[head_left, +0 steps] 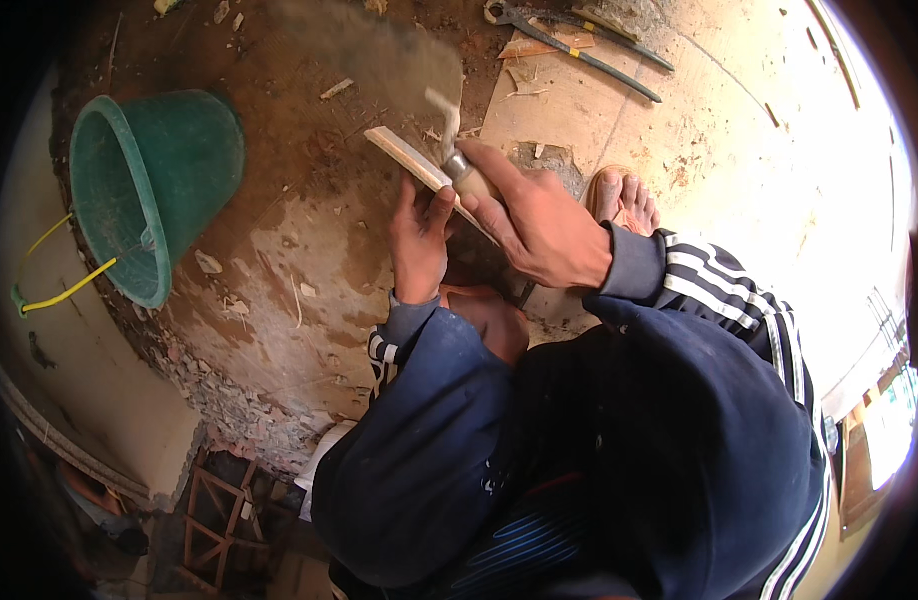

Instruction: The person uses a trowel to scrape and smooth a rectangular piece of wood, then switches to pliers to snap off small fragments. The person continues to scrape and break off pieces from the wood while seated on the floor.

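My right hand [554, 225] is closed round the wooden handle of a trowel [470, 181]. Its bent metal neck points away from me, and the blade is smeared by motion. In my left hand [419, 245], fingers and thumb grip a narrow pale strip [409, 156] that looks like cut tile. The strip slants from upper left to lower right, close beside the trowel handle. Its lower end passes behind my right hand. Whether trowel and strip touch, I cannot tell.
A green bucket [194, 150] lies tipped at the left, its yellow handle [74, 285] toward the wall. Black-handled pincers [579, 52] lie at the far right. Rubble [239, 395] lines the wall's foot. My bare foot [627, 200] stands on the pale floor tiles [739, 150].
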Demonstrator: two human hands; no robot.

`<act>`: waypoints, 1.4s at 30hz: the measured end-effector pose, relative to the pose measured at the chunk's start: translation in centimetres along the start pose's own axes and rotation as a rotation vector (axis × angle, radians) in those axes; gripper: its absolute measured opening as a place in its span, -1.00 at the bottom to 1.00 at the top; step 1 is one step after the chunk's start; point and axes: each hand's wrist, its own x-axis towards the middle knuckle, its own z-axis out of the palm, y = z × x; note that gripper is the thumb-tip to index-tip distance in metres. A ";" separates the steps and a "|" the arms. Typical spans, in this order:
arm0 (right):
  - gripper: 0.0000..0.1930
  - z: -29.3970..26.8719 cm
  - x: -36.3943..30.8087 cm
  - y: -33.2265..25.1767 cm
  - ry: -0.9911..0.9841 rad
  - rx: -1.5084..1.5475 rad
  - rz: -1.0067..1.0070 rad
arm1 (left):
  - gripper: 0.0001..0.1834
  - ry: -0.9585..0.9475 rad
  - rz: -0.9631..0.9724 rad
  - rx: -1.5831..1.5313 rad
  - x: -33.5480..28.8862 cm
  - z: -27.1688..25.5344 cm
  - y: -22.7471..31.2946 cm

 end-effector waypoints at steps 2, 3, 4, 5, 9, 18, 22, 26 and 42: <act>-0.57 0.3 0.2 -0.1 0.081 0.022 -0.079 | -0.29 -0.001 0.020 -0.010 0.0 0.1 -0.1; -0.58 0.4 0.2 -0.2 0.115 0.035 -0.130 | -0.30 -0.010 0.054 -0.021 0.0 0.2 -0.1; -0.58 0.4 0.3 -0.1 0.007 -0.006 -0.027 | -0.30 0.006 0.063 0.010 0.1 0.3 -0.1; -0.59 0.5 0.4 -0.1 -0.108 -0.048 0.062 | -0.30 0.008 0.065 -0.066 0.1 0.5 0.0; -0.60 0.5 0.5 -0.1 -0.174 -0.115 0.209 | -0.30 0.051 0.017 -0.114 0.1 0.7 0.2; -0.61 0.6 1.0 -0.8 -0.140 0.000 0.105 | -0.36 0.033 0.072 -0.217 0.5 0.2 -0.8; -0.58 0.8 1.2 -0.5 -0.021 0.032 0.067 | -0.38 0.077 0.008 -0.226 0.1 0.2 -0.9; -0.60 1.1 1.2 -0.7 0.028 0.047 0.009 | -0.45 0.050 -0.006 -0.266 0.2 0.1 -0.7; -0.56 1.5 1.8 -0.8 -0.116 0.014 0.045 | -0.47 0.152 0.181 -0.037 0.8 -0.6 -1.8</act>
